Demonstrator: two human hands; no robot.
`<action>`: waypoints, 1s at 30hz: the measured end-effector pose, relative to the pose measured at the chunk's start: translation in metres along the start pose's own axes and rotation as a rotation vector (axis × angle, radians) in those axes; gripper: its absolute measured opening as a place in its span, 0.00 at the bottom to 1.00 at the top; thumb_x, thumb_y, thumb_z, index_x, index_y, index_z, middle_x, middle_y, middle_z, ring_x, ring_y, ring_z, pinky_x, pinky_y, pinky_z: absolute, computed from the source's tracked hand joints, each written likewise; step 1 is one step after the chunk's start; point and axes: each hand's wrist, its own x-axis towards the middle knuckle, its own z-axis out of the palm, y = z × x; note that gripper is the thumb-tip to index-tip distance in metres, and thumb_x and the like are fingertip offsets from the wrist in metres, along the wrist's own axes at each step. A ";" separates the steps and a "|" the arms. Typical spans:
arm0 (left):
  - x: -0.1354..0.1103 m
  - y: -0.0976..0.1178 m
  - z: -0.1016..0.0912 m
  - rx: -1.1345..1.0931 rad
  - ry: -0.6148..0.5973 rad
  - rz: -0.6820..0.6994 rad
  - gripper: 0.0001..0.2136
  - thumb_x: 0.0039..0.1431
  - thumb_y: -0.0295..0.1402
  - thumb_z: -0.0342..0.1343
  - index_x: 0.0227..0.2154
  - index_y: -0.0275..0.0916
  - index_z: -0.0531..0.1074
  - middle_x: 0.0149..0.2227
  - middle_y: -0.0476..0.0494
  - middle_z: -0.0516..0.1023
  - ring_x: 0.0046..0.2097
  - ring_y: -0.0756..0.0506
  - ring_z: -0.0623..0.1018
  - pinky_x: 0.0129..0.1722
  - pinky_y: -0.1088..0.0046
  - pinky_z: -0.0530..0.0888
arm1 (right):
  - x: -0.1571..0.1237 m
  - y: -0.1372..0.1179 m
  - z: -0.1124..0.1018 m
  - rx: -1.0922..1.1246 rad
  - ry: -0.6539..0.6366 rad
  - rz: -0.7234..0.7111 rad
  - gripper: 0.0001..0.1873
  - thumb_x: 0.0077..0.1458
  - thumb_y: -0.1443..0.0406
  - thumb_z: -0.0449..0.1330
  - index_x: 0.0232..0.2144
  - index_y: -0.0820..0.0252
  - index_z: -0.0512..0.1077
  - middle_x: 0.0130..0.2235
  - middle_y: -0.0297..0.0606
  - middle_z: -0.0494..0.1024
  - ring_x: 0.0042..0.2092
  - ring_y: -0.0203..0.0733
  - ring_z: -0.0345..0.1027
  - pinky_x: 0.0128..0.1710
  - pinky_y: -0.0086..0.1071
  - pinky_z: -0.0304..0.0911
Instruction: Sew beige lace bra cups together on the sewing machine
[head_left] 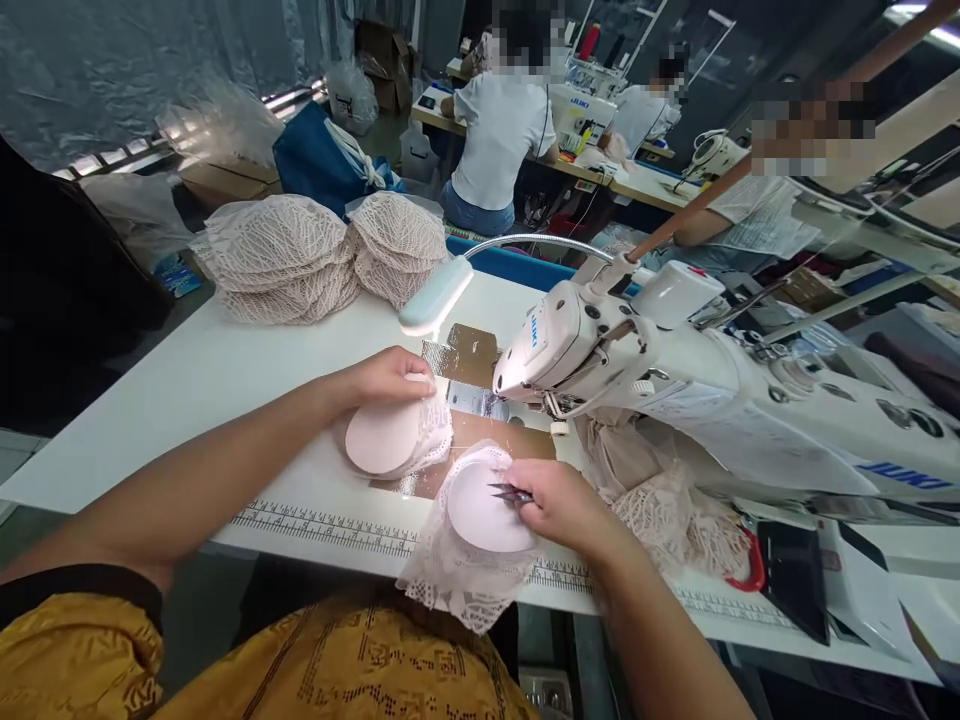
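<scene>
My left hand (pixel 386 377) is curled over the top edge of a pale pink foam cup (pixel 382 438) edged with lace, holding it on the white table (pixel 225 380). My right hand (pixel 559 503) pinches small dark thread snips (pixel 508 492), points aimed left over a second pink cup (pixel 484 515). That cup lies on a lace piece (pixel 457 585) which hangs over the table's front edge. Both cups sit just in front of the white sewing machine's needle head (pixel 551 345).
A stack of lace cups (pixel 315 255) sits at the table's far left. A gooseneck lamp (pixel 439 295) bends over the work. More lace (pixel 675 520) is piled under the machine arm, by red-handled scissors (pixel 754 565). Other people sew at benches behind.
</scene>
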 end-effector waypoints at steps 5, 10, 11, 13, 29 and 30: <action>-0.003 -0.002 0.011 -0.132 -0.016 -0.012 0.14 0.52 0.43 0.62 0.30 0.35 0.74 0.27 0.48 0.75 0.28 0.50 0.73 0.27 0.76 0.69 | 0.017 -0.003 0.008 0.501 0.268 0.142 0.11 0.56 0.63 0.57 0.41 0.58 0.74 0.42 0.41 0.79 0.44 0.43 0.72 0.45 0.37 0.66; -0.005 -0.001 0.015 -0.198 -0.049 -0.014 0.14 0.53 0.43 0.61 0.30 0.35 0.73 0.25 0.49 0.73 0.26 0.51 0.71 0.25 0.76 0.68 | 0.057 -0.017 0.025 0.785 0.240 0.169 0.26 0.48 0.59 0.65 0.51 0.58 0.71 0.52 0.44 0.76 0.52 0.47 0.69 0.53 0.41 0.64; -0.006 -0.001 0.015 -0.190 -0.054 -0.007 0.14 0.54 0.43 0.61 0.30 0.35 0.73 0.25 0.49 0.73 0.26 0.51 0.71 0.25 0.77 0.67 | 0.062 -0.019 0.027 0.799 0.220 0.135 0.23 0.49 0.59 0.65 0.48 0.59 0.73 0.48 0.42 0.77 0.49 0.46 0.70 0.50 0.40 0.65; -0.008 -0.002 0.011 -0.163 -0.082 0.014 0.14 0.54 0.42 0.61 0.31 0.34 0.74 0.26 0.48 0.73 0.27 0.51 0.71 0.26 0.77 0.68 | 0.068 -0.023 0.028 0.786 0.205 0.093 0.13 0.52 0.59 0.62 0.38 0.61 0.75 0.38 0.37 0.78 0.40 0.42 0.70 0.43 0.36 0.65; -0.006 -0.008 -0.007 -0.054 -0.253 0.083 0.11 0.51 0.33 0.61 0.38 0.36 0.74 0.37 0.47 0.76 0.38 0.47 0.74 0.36 0.76 0.70 | 0.048 -0.005 0.021 0.635 0.100 0.102 0.09 0.57 0.60 0.58 0.28 0.58 0.70 0.29 0.31 0.69 0.32 0.36 0.62 0.33 0.30 0.57; -0.005 -0.008 -0.005 -0.051 -0.242 0.100 0.11 0.52 0.33 0.60 0.38 0.36 0.74 0.36 0.47 0.76 0.37 0.47 0.74 0.36 0.76 0.70 | 0.049 -0.003 0.022 0.663 0.142 0.111 0.08 0.57 0.60 0.58 0.32 0.58 0.71 0.32 0.33 0.72 0.35 0.38 0.64 0.35 0.31 0.59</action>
